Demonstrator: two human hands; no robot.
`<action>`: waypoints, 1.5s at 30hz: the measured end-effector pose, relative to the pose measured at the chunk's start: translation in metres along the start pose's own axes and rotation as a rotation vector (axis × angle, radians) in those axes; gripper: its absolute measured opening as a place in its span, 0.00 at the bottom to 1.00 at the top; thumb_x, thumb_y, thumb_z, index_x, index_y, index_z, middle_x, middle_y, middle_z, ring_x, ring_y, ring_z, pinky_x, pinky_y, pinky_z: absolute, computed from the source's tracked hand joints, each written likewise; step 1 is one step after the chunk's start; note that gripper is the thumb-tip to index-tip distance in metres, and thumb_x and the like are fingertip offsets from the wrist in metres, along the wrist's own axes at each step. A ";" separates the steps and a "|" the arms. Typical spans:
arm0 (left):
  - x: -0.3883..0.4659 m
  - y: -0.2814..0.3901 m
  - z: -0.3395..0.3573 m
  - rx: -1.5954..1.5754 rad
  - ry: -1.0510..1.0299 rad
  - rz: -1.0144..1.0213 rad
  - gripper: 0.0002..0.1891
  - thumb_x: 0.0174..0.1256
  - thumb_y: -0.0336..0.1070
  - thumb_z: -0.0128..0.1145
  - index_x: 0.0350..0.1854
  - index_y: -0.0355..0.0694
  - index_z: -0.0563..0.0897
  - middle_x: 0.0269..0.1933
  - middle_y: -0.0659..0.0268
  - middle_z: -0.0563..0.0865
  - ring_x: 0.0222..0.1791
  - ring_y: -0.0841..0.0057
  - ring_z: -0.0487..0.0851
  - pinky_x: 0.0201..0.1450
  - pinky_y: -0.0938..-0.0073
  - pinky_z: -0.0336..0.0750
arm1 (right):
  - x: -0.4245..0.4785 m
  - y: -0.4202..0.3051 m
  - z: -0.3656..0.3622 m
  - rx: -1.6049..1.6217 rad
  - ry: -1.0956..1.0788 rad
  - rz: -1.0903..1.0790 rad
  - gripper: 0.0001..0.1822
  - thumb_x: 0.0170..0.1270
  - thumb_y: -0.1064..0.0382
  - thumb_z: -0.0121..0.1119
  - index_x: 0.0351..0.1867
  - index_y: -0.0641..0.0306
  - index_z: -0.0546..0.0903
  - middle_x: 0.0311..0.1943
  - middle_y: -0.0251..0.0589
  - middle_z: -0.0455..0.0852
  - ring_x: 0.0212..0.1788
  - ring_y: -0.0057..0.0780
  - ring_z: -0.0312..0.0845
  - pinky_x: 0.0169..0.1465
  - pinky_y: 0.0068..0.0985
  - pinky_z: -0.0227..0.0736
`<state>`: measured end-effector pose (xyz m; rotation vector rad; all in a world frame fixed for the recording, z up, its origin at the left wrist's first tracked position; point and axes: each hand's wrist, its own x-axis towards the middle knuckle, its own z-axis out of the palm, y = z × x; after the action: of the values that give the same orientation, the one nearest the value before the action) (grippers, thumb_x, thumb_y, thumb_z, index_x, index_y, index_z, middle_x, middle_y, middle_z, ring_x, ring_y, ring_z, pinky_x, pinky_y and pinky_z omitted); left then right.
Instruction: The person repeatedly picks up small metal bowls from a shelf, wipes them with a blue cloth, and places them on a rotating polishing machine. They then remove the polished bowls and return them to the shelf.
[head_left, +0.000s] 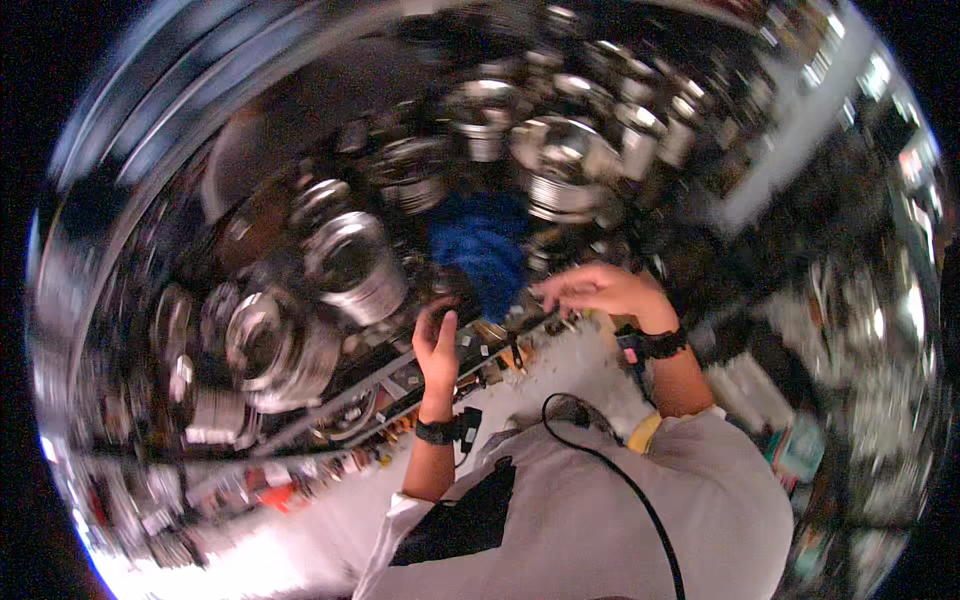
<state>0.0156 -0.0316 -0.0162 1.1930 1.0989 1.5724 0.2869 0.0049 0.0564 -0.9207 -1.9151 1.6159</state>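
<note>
A blue cloth (480, 247) lies bunched in front of me among shiny metal parts, its lower end narrowing between my two hands. My left hand (435, 349) is raised just left of the cloth, thumb and fingers apart, with no thing plainly in it. Beyond its fingertips is a dark area too blurred to name. From the right, my right hand (607, 292) reaches toward the cloth with fingers spread and slightly bent. Whether its fingertips touch the cloth is unclear. To the left of the cloth stands a hollow metal cylinder (367, 281).
Blur covers most of the surroundings. A flanged round metal part (566, 169) stands behind the cloth, with several more cylinders beyond. Another ring-shaped metal part (259, 341) is at left. A metal edge (322, 420) runs along the near side. A black cable (622, 480) crosses my shirt.
</note>
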 end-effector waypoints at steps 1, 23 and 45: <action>-0.004 -0.002 0.016 -0.017 -0.079 0.092 0.08 0.64 0.30 0.54 0.42 0.32 0.78 0.41 0.64 0.81 0.40 0.81 0.76 0.45 0.80 0.69 | -0.044 0.019 -0.004 0.073 -0.020 0.061 0.16 0.68 0.59 0.51 0.54 0.62 0.77 0.41 0.34 0.84 0.33 0.20 0.77 0.37 0.21 0.73; -0.168 -0.224 0.309 0.971 -1.950 -0.355 0.19 0.65 0.42 0.54 0.52 0.33 0.76 0.48 0.54 0.82 0.47 0.70 0.81 0.50 0.73 0.73 | -0.463 0.532 0.268 0.698 1.695 1.322 0.50 0.43 0.48 0.73 0.66 0.60 0.57 0.51 0.59 0.76 0.47 0.51 0.76 0.43 0.44 0.76; -0.151 -0.280 0.284 1.010 -1.813 -0.453 0.19 0.65 0.47 0.55 0.48 0.36 0.80 0.46 0.53 0.83 0.48 0.64 0.80 0.52 0.68 0.71 | -0.446 0.563 0.194 -0.032 1.671 1.577 0.54 0.35 0.51 0.73 0.67 0.52 0.55 0.62 0.63 0.60 0.57 0.69 0.63 0.58 0.49 0.65</action>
<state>0.3530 -0.0649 -0.2750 1.9666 0.6074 -0.7688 0.5525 -0.4087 -0.5017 -2.7250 0.2027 0.4391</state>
